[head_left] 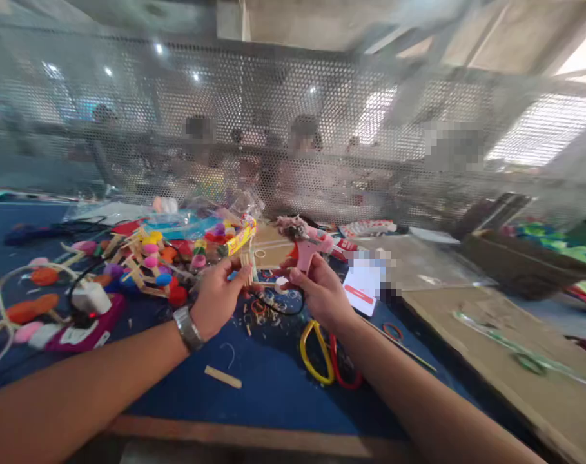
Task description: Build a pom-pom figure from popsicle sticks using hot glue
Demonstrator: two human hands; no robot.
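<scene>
My left hand (214,295) pinches a small piece made of pale wooden craft sticks (247,267) between thumb and fingers. My right hand (324,290) is closed around a pink hot glue gun (306,255), whose nozzle end is crusted with greyish, fluffy residue (293,227). A black cord (285,313) loops below the glue gun. Both hands are close together above the blue table (273,393). Beneath them lie small scraps and rubber bands (258,308). A loose craft stick (224,377) rests near the front. Scissors with yellow and red handles (316,361) are partly hidden by my right forearm.
Colourful pompoms and stick pieces (150,261) pile up at left, beside a purple power strip (87,328) with a white plug (90,299). At right are a phone (363,283) and cardboard sheets (496,335). A perforated screen (254,96) stands behind, people beyond it.
</scene>
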